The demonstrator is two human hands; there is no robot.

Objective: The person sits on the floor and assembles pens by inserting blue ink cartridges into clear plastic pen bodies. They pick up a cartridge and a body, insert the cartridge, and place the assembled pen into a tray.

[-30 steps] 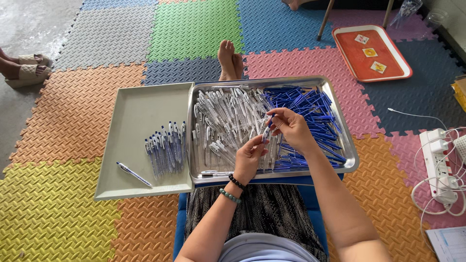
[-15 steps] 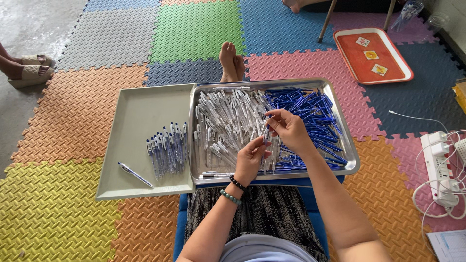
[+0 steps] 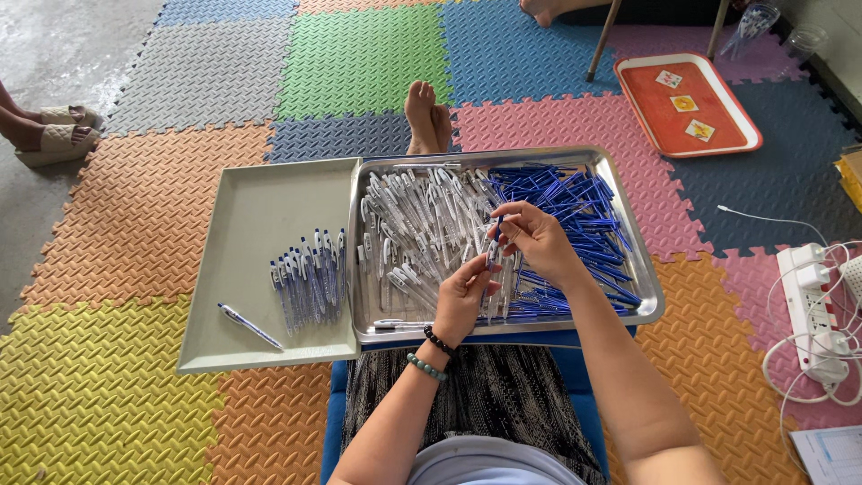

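Observation:
My left hand [image 3: 464,295] and my right hand [image 3: 536,241] meet over a steel tray [image 3: 644,269] on my lap. Together they hold one pen [image 3: 493,244], its clear barrel in the left fingers and its blue top pinched by the right. The steel tray holds a heap of clear pen barrels [image 3: 416,224] on its left side and a heap of blue refills [image 3: 575,205] on its right. A grey tray [image 3: 259,216] lies to the left, with a row of finished pens [image 3: 308,276] and one single pen [image 3: 250,325] lying apart.
Coloured foam mats cover the floor. My bare foot [image 3: 425,115] sticks out beyond the steel tray. An orange tray [image 3: 688,103] with small cards lies at the far right. A white power strip [image 3: 813,305] with cables is on the right. Another person's sandalled feet [image 3: 52,135] are at the left edge.
Both hands stay over the steel tray, working on the same pen. The right fingers have shifted slightly along its blue top.

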